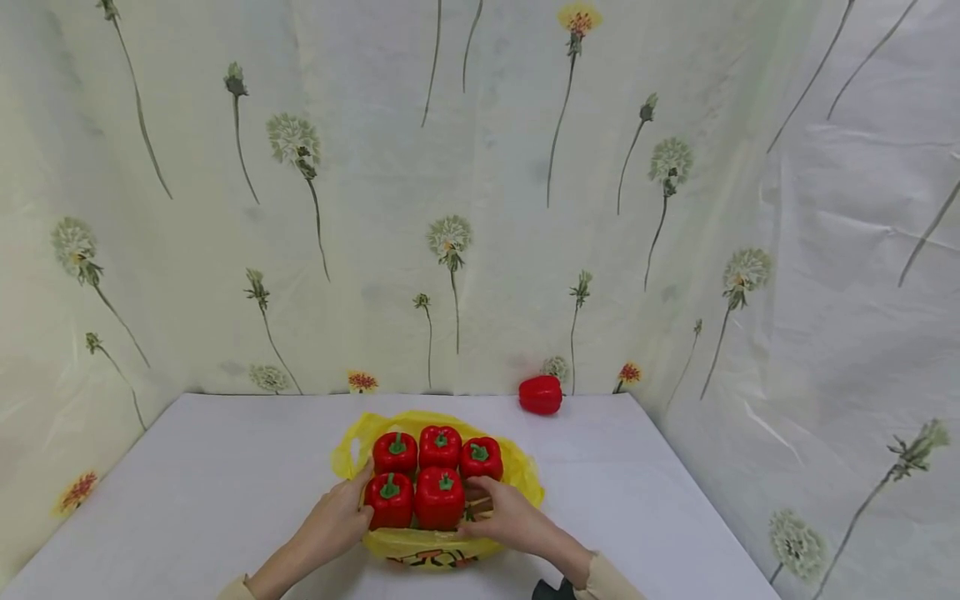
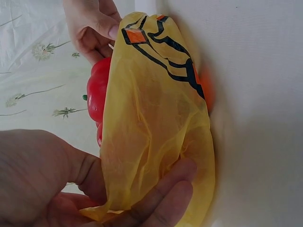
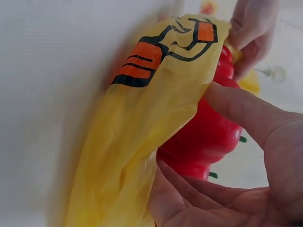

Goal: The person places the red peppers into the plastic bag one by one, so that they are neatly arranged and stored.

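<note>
Several red bell peppers (image 1: 439, 497) with green stems stand in a yellow plastic bag (image 1: 431, 546), its mouth spread open around them. My left hand (image 1: 337, 517) is at the bag's left side. In the left wrist view, its thumb and fingers hold the yellow film between them. On the right side, my right hand (image 1: 517, 518) reaches in at the bag's edge with thumb and fingers apart. The right wrist view shows that thumb touching the rim beside a red pepper (image 3: 203, 127), with the other fingers just inside the bag. The bag wall hides the peppers' lower parts.
One more red bell pepper (image 1: 540, 395) lies on its side at the back right edge of the white table (image 1: 600, 475). A pale curtain (image 1: 375, 192) with dandelion prints hangs behind and along the sides. A dark object (image 1: 553, 590) shows by the right wrist.
</note>
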A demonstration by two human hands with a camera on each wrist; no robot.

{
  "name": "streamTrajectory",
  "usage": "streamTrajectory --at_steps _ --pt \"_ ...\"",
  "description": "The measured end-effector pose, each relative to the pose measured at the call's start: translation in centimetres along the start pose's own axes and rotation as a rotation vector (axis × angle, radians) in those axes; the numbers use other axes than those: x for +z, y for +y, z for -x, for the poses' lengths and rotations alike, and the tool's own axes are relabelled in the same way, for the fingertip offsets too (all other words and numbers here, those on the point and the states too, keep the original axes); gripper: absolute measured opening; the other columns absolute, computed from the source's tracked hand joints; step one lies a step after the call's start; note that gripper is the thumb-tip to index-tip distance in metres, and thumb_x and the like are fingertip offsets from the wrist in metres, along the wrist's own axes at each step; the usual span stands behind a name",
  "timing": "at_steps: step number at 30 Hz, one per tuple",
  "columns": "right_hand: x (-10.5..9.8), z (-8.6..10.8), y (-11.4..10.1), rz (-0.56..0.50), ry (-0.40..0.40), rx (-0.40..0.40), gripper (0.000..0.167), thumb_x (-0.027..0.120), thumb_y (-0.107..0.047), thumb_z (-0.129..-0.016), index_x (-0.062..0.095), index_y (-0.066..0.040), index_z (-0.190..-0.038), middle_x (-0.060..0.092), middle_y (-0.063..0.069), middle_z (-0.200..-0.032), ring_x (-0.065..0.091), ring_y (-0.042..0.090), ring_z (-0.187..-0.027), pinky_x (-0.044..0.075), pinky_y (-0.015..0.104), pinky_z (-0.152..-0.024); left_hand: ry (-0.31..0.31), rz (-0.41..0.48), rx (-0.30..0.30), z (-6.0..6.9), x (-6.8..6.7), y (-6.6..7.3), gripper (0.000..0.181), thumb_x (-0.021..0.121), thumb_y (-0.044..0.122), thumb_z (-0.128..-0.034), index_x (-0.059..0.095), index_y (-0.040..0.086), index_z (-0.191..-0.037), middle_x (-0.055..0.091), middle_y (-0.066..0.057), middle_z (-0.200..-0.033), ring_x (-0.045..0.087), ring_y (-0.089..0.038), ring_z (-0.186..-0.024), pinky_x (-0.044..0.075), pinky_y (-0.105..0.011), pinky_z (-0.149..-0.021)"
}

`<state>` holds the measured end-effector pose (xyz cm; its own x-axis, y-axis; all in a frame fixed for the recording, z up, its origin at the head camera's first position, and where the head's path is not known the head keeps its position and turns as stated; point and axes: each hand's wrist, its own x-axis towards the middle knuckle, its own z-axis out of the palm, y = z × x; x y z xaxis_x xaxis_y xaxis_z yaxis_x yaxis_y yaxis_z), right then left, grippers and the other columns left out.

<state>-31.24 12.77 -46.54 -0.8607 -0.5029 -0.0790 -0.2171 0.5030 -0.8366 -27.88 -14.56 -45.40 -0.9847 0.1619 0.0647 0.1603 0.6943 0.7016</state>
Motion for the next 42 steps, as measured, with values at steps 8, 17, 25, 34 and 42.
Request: streamTrajectory --at_steps 8,17,25,34,42 --pt "-0.6 1.3 0.7 -0.001 -0.008 0.028 0.066 0.076 -0.023 -0.082 0.048 0.004 -0.135 0.062 0.015 -0.12 0.061 0.03 -0.108 0.054 0.042 -0.087 -0.013 0.005 -0.004 0.0 0.0 -0.1 0.069 0.053 -0.003 -0.0823 0.028 -0.011 -0.146 0.049 -0.002 -0.066 0.035 -0.009 -0.042 0.031 -0.02 -0.04" --pt "-2.0 2.5 0.9 -0.027 0.008 -0.006 0.063 0.074 -0.026 -0.085 0.05 0.003 -0.135 0.063 0.018 -0.122 0.064 0.029 -0.104 0.056 0.039 -0.082 -0.017 0.012 -0.015 -0.1 0.0 -0.2 0.069 0.053 -0.003 -0.0828 0.028 -0.01 -0.146 0.049 -0.003 -0.069 0.037 -0.01 -0.043 0.033 -0.022 -0.041" --pt "-3.5 3.1 0.6 -0.033 0.05 -0.019 0.062 0.075 -0.033 -0.083 0.056 0.0 -0.131 0.059 0.02 -0.129 0.064 0.03 -0.106 0.057 0.035 -0.079 -0.015 0.017 -0.007 0.0 0.0 -0.2 0.069 0.053 -0.003 -0.083 0.028 -0.01 -0.147 0.049 0.0 -0.06 0.037 -0.009 -0.042 0.032 -0.021 -0.041" --pt "-5.2 3.3 0.4 0.01 0.122 -0.016 0.06 0.075 -0.039 -0.082 0.059 -0.003 -0.128 0.061 0.018 -0.128 0.061 0.032 -0.111 0.057 0.036 -0.081 -0.011 0.015 0.0 0.0 -0.1 -0.2 0.069 0.053 -0.002 -0.0831 0.028 -0.009 -0.147 0.049 0.001 -0.059 0.036 -0.009 -0.042 0.031 -0.021 -0.041" --pt "-6.5 3.2 0.6 0.032 0.302 0.023 0.066 0.077 -0.038 -0.08 0.053 -0.008 -0.134 0.062 0.014 -0.127 0.057 0.034 -0.117 0.054 0.039 -0.088 -0.012 0.01 -0.018 -0.1 0.0 -0.3 0.069 0.054 -0.002 -0.0835 0.028 -0.009 -0.147 0.049 -0.001 -0.062 0.037 -0.01 -0.043 0.033 -0.022 -0.041"
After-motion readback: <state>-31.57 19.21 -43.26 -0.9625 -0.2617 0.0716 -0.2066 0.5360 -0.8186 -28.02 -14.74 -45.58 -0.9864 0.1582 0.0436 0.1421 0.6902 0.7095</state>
